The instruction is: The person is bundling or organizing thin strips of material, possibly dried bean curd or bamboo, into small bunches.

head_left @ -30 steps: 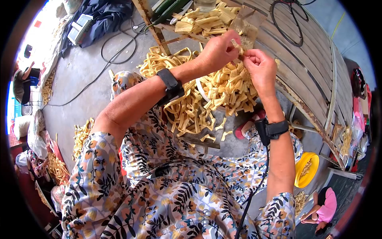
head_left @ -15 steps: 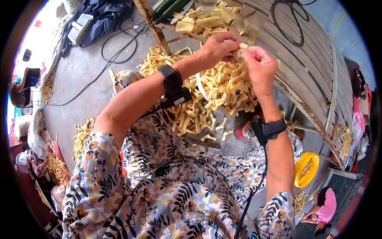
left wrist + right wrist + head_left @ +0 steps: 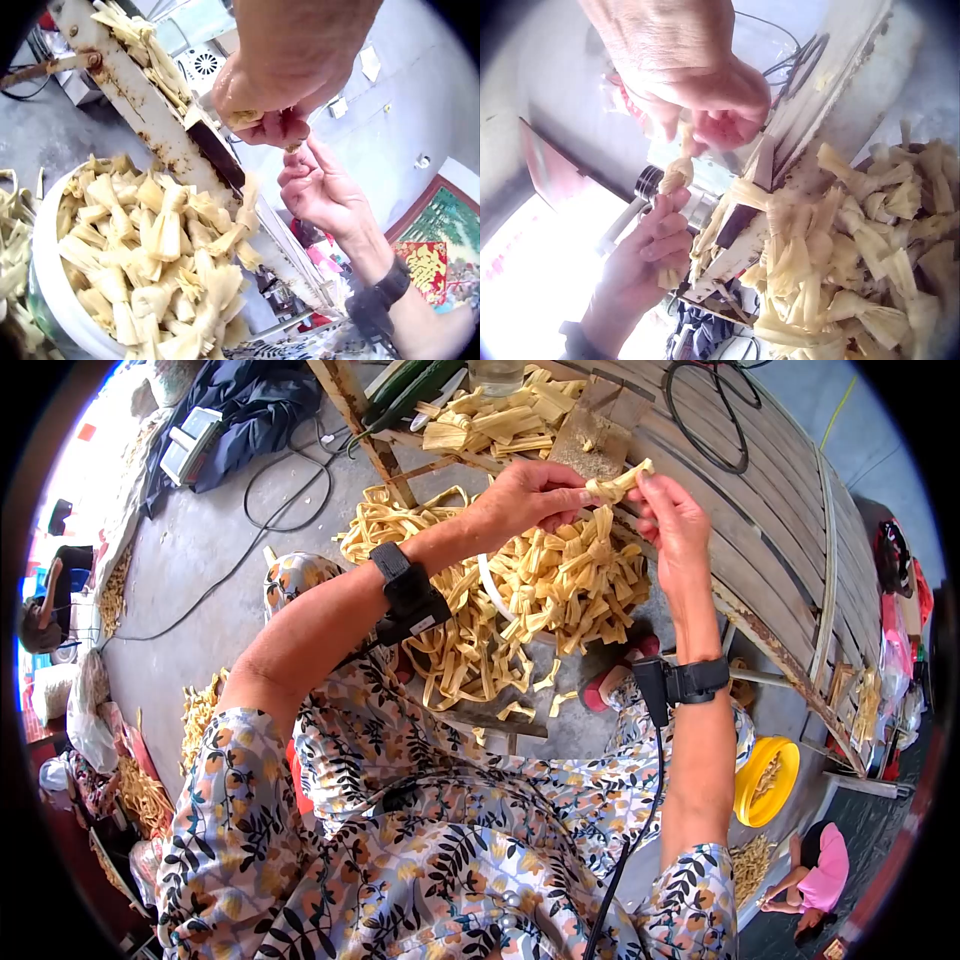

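My left hand (image 3: pixel 540 498) pinches one side of a pale yellow knotted strip (image 3: pixel 618 482), which looks like tofu skin. At its other end, the thumb and fingertips of my right hand (image 3: pixel 683 525) grip the tail. In the right wrist view the knot (image 3: pixel 678 174) bulges between the two hands, and a short end pokes out below the left fingers (image 3: pixel 664 225). Under the hands a white-rimmed bucket (image 3: pixel 46 259) is heaped with similar knotted strips (image 3: pixel 161 232). Most of the held strip is hidden by fingers in the left wrist view.
A slatted table (image 3: pixel 740 510) with a rusty metal edge stands beyond the bucket. On it lie flat strips (image 3: pixel 500 422), a small board (image 3: pixel 598 430) and a black cable (image 3: pixel 715 420). Long loose strips (image 3: pixel 440 650) hang left of the bucket. A yellow tub (image 3: pixel 750 800) stands at right.
The hands have drawn slightly apart, and the right one has moved outward. The knotted strip, mostly covered by fingers before, now shows stretched between them. The head view has shifted slightly.
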Tool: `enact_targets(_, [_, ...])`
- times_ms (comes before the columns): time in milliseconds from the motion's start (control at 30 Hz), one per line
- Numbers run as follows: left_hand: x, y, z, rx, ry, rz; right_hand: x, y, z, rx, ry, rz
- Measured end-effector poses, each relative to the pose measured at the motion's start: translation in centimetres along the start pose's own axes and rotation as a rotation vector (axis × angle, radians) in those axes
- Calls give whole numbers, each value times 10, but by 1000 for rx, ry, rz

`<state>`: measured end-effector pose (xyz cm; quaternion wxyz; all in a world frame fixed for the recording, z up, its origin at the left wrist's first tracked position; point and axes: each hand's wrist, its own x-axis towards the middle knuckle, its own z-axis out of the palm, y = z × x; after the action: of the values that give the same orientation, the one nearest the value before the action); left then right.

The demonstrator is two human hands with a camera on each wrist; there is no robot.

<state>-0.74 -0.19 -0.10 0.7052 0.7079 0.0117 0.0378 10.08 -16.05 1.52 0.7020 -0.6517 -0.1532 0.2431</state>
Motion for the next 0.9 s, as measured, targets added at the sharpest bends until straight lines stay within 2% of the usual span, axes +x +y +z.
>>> enact_targets(133, [-1,4,-1,68,4,36,-11,-2,9,-117,-176,130])
enact_targets(267, [0,7,-4,311,-6,16,-8,6,13,25,-280,41])
enact_targets(367, [1,7,-3,281,-40,5,-11,6,17,34,-272,76])
enact_targets(467, [-1,8,-7,116,-87,-43,-8,10,18,112,-174,12])
enact_targets(567, [-4,9,-8,1,-67,-128,-5,2,6,169,-114,82])
enact_targets(600, [-4,5,-10,-34,-99,-115,-5,2,5,180,-105,101])
enact_targets(700, [-3,-4,-16,-247,-158,-255,-5,2,5,135,-185,116])
enact_targets(800, [-1,-7,-28,-398,-362,-288,-11,-6,10,57,-145,120])
enact_targets(900, [-7,6,-16,63,-188,-191,-7,5,8,-113,-96,-7])
